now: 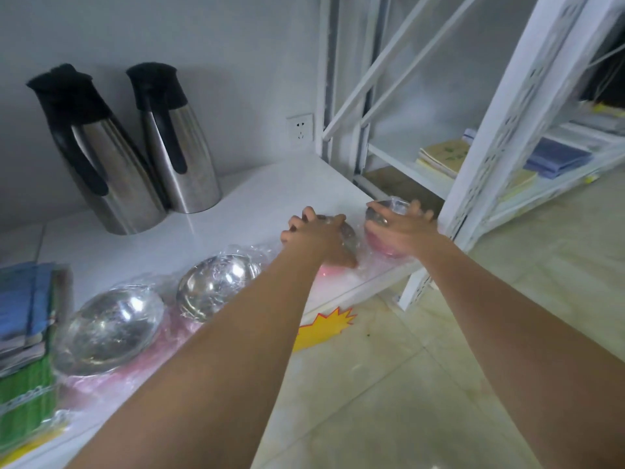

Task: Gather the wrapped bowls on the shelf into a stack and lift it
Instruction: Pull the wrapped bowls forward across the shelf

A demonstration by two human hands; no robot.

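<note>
White shelf (pixel 257 194) is running across frame. Left hand (pixel 313 236) is clasping one wrapped bowl (pixel 348 236) at centre; right hand (pixel 400 228) is gripping another (pixel 389 208) just right. Two bowls (pixel 216 286) are waiting lower left. Risk: slick film slipping, bowl dropping off the edge.

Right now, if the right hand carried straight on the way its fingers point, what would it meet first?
Probably the white rack upright just beyond the right hand, which grips a wrapped bowl; depth is unclear.
</note>
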